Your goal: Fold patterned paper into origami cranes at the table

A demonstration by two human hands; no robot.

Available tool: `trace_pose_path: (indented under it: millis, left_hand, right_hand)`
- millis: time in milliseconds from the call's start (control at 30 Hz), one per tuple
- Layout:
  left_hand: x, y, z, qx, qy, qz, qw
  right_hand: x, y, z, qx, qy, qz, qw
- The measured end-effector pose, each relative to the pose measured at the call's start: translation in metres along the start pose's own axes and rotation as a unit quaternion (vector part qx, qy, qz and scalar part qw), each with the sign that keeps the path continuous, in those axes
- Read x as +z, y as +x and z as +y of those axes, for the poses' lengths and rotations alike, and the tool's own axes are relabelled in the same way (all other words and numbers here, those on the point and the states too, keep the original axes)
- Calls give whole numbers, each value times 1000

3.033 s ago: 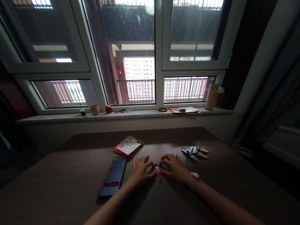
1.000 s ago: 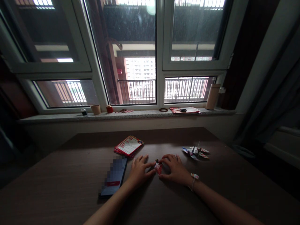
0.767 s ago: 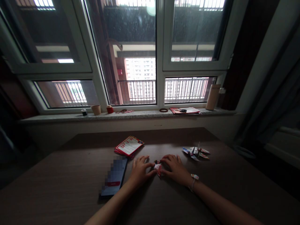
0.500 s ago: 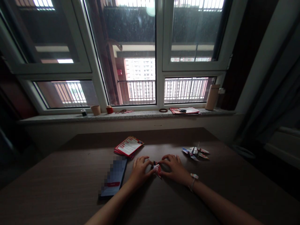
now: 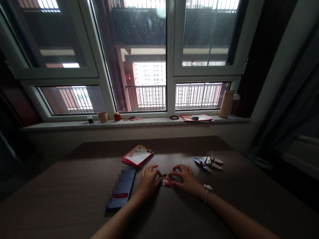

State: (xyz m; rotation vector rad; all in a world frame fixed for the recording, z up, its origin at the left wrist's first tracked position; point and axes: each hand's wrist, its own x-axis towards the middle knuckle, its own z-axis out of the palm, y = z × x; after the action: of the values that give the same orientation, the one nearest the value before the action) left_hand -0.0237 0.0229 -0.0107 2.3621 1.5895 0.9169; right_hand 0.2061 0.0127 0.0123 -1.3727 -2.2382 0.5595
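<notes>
A small folded piece of red and white printed paper (image 5: 166, 181) lies on the dark wooden table (image 5: 62, 199) between my hands. My left hand (image 5: 148, 181) pinches its left side with thumb and fingers curled. My right hand (image 5: 184, 177) presses and pinches its right side, fingers bent. A beaded band is on my right wrist (image 5: 206, 189). Folded paper cranes (image 5: 208, 162) of the same print sit to the right, behind my right hand.
A stack of red and white leaflets (image 5: 137, 155) lies behind my left hand, a phone (image 5: 122, 189) to its left. The windowsill (image 5: 149, 122) holds two small cups, scissors, a ring, papers and a tall tan flask (image 5: 226, 103). Dark curtains hang at right.
The folded paper has been flattened lower onto the table and both hands have closed in on it. The view has shifted slightly; nothing else moved.
</notes>
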Motion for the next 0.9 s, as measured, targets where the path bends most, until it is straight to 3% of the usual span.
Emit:
trace_pose_path:
  millis: [400, 700, 900]
  left_hand:
    - [-4, 2, 3, -12, -11, 11, 1000]
    - [-6, 3, 5, -20, -3, -4, 1000]
    - [-3, 2, 3, -11, 10, -1, 1000]
  right_hand:
    - [7, 2, 8, -10, 59, 65, 996]
    - [4, 6, 9, 0, 20, 190, 982]
    - [7, 4, 6, -25, -43, 164, 985]
